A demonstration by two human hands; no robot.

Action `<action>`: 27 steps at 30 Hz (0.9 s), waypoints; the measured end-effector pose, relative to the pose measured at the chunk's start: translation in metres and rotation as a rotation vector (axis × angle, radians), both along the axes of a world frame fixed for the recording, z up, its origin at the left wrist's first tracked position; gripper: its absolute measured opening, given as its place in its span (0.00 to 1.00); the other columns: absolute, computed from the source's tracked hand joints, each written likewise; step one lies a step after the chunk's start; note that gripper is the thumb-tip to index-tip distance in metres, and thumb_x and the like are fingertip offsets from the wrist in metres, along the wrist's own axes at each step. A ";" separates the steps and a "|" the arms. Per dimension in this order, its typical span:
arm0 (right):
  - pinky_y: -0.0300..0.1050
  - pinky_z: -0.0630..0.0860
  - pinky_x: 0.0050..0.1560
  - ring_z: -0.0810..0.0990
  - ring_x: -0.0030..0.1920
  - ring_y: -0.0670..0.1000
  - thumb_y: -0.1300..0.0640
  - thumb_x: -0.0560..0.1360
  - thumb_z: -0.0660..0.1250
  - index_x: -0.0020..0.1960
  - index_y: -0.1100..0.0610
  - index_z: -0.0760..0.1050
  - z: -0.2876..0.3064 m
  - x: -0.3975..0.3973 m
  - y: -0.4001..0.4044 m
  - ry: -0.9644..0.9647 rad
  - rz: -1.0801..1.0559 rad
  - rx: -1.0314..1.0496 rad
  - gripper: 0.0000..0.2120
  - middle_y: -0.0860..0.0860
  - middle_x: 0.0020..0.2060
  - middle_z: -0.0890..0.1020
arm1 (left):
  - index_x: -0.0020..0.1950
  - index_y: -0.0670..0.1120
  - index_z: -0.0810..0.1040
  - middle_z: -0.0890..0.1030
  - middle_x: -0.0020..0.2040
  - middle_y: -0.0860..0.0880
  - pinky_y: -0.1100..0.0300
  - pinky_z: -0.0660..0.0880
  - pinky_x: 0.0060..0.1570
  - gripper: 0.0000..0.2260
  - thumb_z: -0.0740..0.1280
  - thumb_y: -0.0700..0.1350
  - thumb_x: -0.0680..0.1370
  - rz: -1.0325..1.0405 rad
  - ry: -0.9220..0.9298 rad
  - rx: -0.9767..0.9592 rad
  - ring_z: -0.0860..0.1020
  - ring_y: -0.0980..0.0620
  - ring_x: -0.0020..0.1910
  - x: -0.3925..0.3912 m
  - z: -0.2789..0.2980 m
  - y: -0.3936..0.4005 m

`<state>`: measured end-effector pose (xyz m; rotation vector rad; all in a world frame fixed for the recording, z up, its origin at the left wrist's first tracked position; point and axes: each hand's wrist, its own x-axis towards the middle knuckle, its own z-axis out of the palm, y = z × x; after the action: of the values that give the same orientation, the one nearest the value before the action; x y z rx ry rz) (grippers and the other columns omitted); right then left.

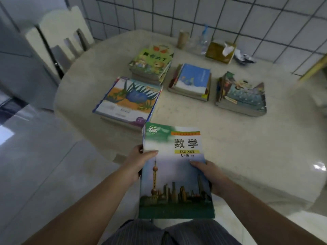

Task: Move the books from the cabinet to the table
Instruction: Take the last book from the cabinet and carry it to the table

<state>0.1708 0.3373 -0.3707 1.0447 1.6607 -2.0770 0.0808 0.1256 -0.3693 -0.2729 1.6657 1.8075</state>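
I hold a maths textbook (pixel 174 174) with a green top and a city skyline on its cover, level in front of me at the near edge of the round table (pixel 247 144). My left hand (pixel 137 165) grips its left edge, thumb on the cover. My right hand (pixel 210 175) grips its right edge. Several stacks of books lie on the table: one with a blue plant cover (pixel 126 101), a cartoon-animal stack (pixel 152 63), a blue-covered stack (pixel 192 81) and a worn stack (pixel 243 95) on the right.
At the table's far side by the tiled wall stand a cardboard tube (pixel 183 38), a plastic bottle (pixel 203 41), a tissue box (pixel 222 52) and crumpled wrappers (pixel 245 57). A white chair (pixel 60 41) stands at the left of the table.
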 end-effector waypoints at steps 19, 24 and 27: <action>0.57 0.80 0.51 0.83 0.50 0.59 0.58 0.74 0.67 0.55 0.60 0.76 0.001 -0.111 0.058 0.010 -0.269 -0.053 0.11 0.57 0.51 0.83 | 0.57 0.45 0.75 0.81 0.50 0.43 0.45 0.76 0.57 0.15 0.72 0.42 0.72 -0.180 0.008 -0.233 0.80 0.41 0.52 -0.172 -0.003 0.107; 0.59 0.79 0.53 0.82 0.51 0.60 0.58 0.75 0.66 0.57 0.61 0.75 -0.006 -0.135 0.071 -0.012 -0.266 -0.058 0.12 0.59 0.53 0.82 | 0.57 0.45 0.73 0.78 0.54 0.45 0.49 0.74 0.58 0.14 0.71 0.44 0.73 -0.193 0.024 -0.297 0.76 0.44 0.54 -0.195 -0.003 0.127; 0.57 0.80 0.51 0.82 0.51 0.60 0.59 0.76 0.65 0.57 0.61 0.75 -0.007 -0.143 0.077 -0.021 -0.259 -0.049 0.12 0.58 0.52 0.83 | 0.61 0.43 0.73 0.77 0.56 0.46 0.54 0.72 0.54 0.19 0.71 0.47 0.74 -0.208 0.030 -0.328 0.75 0.47 0.54 -0.202 -0.006 0.134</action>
<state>0.0275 0.4147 -0.3779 1.3205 1.5252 -2.2427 -0.1209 0.2591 -0.3752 -0.2045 1.9334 1.3916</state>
